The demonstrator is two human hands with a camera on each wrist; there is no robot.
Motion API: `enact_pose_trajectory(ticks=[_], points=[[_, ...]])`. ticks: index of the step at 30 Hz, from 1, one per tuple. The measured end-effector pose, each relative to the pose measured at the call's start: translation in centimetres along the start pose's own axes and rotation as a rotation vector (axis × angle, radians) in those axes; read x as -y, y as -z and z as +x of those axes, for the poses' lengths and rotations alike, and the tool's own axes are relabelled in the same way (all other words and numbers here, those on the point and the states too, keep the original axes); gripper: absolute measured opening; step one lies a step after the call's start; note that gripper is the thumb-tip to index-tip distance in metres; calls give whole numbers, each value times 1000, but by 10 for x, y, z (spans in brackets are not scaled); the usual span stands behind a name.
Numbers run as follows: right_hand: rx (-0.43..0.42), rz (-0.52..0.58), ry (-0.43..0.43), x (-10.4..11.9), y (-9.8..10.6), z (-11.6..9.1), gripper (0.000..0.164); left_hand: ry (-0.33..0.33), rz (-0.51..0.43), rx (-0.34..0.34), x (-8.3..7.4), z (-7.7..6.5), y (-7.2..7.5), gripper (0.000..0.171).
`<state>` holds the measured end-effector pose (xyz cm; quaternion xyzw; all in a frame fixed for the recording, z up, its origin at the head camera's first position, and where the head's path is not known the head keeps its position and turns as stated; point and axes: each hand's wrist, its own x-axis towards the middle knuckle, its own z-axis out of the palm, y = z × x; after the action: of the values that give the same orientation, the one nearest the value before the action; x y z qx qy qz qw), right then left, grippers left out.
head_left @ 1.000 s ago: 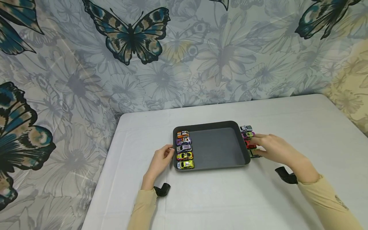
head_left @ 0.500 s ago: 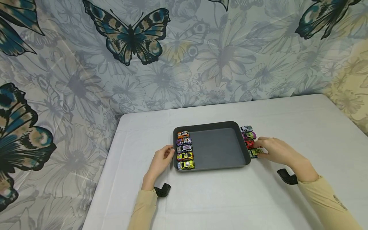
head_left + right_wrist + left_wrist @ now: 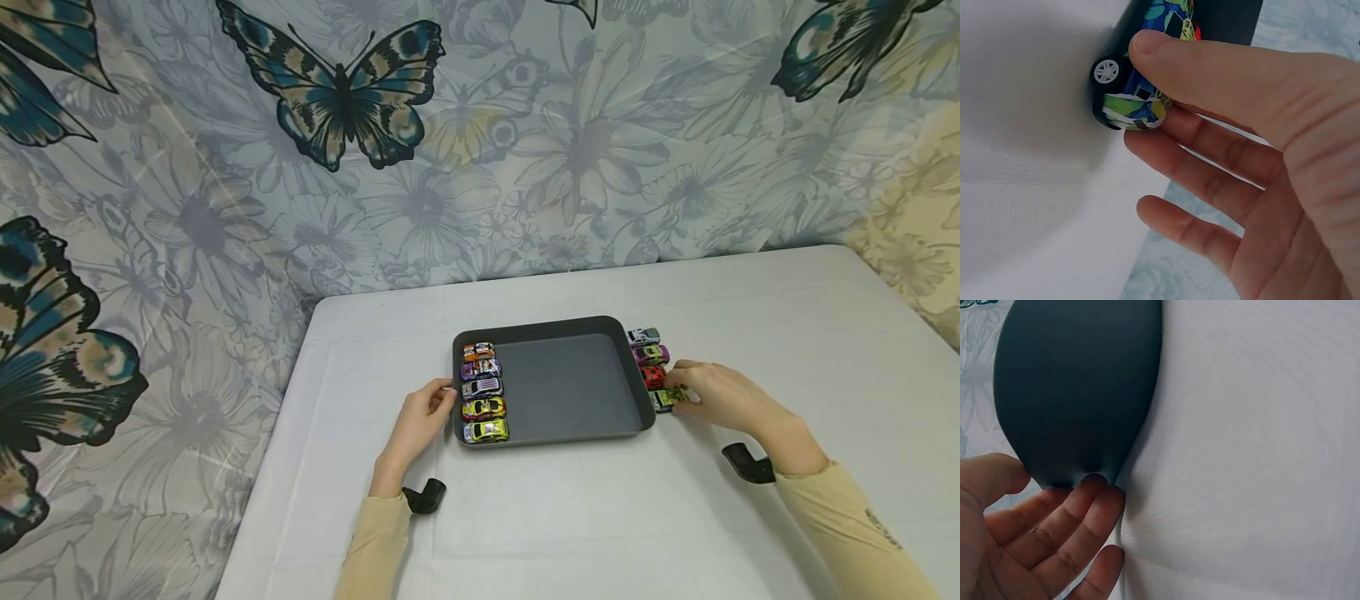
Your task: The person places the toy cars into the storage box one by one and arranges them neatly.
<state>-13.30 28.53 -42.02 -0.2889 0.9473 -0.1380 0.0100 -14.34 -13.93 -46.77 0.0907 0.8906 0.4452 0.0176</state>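
A dark grey baking tray [image 3: 566,387] lies on the table, and my left hand [image 3: 422,418] grips its left rim. In the left wrist view the thumb and bent fingers [image 3: 1075,540] meet the tray's corner [image 3: 1079,394]. At the tray's right side, my right hand [image 3: 720,396] pinches the rear of a green patterned toy car [image 3: 663,401]. The right wrist view shows the thumb along the side of this toy car [image 3: 1138,106], with fingers behind it. Beyond it, a red toy car [image 3: 652,377], a purple-and-green one [image 3: 651,354] and a silver one [image 3: 643,336] line the tray's outer edge.
Inside the tray, several toy cars form a column along the left wall, from an orange one [image 3: 478,351] at the far end to a yellow-green one [image 3: 486,431] nearest me. A white cloth [image 3: 547,525] covers the table; butterfly-patterned fabric [image 3: 465,208] hangs behind it.
My right hand has drawn back toward me from over the purple-and-green and red cars, uncovering them, and its fingers have closed on the green car. My left hand stays at the tray rim.
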Motion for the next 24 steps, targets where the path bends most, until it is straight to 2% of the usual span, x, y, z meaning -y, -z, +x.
enact_pose_trajectory(ticks=[9,24], points=[[-11,-5,6,0,1,-1,22,-27,-2,-3,-1,0,1,30],[-66,-47,35,1,21,-3,23,-27,-3,-6,0,0,1,30]])
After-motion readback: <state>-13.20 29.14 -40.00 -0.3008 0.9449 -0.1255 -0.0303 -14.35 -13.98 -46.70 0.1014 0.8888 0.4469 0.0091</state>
